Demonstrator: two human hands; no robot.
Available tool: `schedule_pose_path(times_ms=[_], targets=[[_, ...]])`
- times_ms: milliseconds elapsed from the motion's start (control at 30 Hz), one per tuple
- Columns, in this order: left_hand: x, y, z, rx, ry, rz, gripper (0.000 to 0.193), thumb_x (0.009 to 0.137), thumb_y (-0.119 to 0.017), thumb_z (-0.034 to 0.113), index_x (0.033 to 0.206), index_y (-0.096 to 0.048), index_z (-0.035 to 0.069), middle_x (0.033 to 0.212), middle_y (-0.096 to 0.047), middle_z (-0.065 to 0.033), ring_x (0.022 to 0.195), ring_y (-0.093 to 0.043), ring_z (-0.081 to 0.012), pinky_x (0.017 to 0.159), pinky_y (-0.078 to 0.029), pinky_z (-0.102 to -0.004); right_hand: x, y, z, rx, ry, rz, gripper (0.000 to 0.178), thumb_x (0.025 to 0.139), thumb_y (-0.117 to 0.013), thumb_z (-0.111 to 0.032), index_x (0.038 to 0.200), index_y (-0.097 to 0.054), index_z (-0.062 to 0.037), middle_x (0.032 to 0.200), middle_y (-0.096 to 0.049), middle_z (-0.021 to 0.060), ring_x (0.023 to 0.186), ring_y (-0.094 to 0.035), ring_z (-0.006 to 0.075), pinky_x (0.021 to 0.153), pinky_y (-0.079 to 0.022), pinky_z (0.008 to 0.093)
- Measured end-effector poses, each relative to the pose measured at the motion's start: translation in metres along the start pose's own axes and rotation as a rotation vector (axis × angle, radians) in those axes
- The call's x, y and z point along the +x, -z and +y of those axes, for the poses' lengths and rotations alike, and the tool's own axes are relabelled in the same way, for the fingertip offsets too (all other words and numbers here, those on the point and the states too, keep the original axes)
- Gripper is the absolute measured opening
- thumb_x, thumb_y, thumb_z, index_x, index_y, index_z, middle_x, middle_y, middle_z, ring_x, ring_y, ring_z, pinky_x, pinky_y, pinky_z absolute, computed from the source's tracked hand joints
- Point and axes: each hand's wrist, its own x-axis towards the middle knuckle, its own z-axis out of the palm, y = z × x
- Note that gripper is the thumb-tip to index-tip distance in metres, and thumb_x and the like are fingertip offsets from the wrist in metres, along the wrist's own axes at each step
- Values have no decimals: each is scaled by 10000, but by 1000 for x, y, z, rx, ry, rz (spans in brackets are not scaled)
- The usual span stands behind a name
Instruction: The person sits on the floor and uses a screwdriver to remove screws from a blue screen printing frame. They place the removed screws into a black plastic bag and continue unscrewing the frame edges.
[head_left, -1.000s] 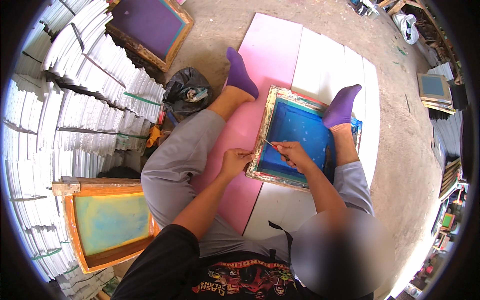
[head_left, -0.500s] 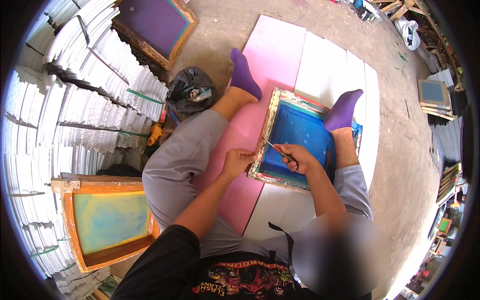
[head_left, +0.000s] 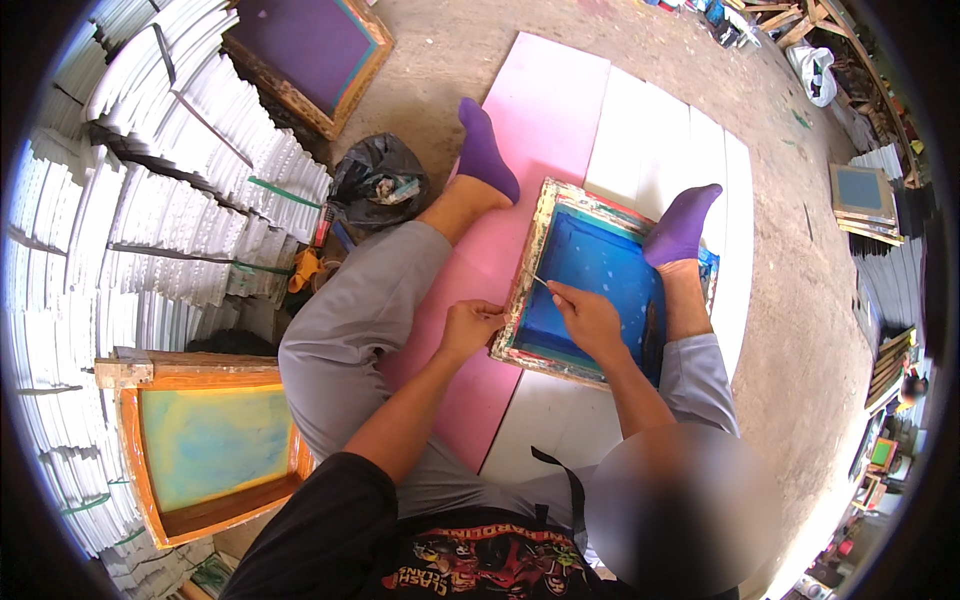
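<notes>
A wooden screen-printing frame [head_left: 545, 364] with a blue mesh [head_left: 600, 262] lies between my legs, its rim crusted with old paint. My right hand [head_left: 591, 320] is closed around a screwdriver [head_left: 541, 281]; its thin metal shaft points up and left toward the frame's left rim, while the fingers hide the handle. At the lower part of that rim, my left hand [head_left: 470, 330] pinches with thumb and fingertips close together. Whatever it holds there is too small to make out. My right foot in a purple sock [head_left: 683, 228] rests over the frame's right side.
Pink boards [head_left: 540, 90] and white boards [head_left: 655, 130] lie under the frame. Tall stacks of white sheets [head_left: 180, 245] line the left. An orange-edged screen [head_left: 215, 440] leans there, a purple screen [head_left: 305, 45] lies beyond, and a black plastic bag [head_left: 378, 180] sits by my left foot.
My right hand has turned over, so its back now covers the screwdriver handle that showed before. The left hand stays at the frame's rim. The whole view has shifted slightly.
</notes>
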Motion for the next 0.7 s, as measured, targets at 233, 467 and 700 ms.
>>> schedule_pose_path(times_ms=[233,467,700], targets=[[3,1,-7,12,-18,-16,258,899,-818,114,1035,-748,-94,834,-761,-124,650,-695,-140,554,-566,-290,0,3,-17,-114,-33,-20,296,1031,-580,-292,1262,-741,-201,1082,-765,126,972,-722,366,829,-564,468],[8,0,-14,41,-35,-14,259,903,-809,95,1054,-740,-104,854,-767,-136,669,-709,-146,561,-575,-291,0,9,-34,-213,-9,-15,279,1021,-574,-273,1234,-740,-202,991,-754,178,891,-719,396,758,-559,532],[9,-1,-20,45,-38,-12,251,904,-800,78,1069,-741,-102,879,-775,-141,694,-716,-146,591,-583,-289,4,15,-38,-319,3,-96,322,1013,-549,-246,1297,-694,-203,923,-732,204,864,-722,413,751,-570,547]])
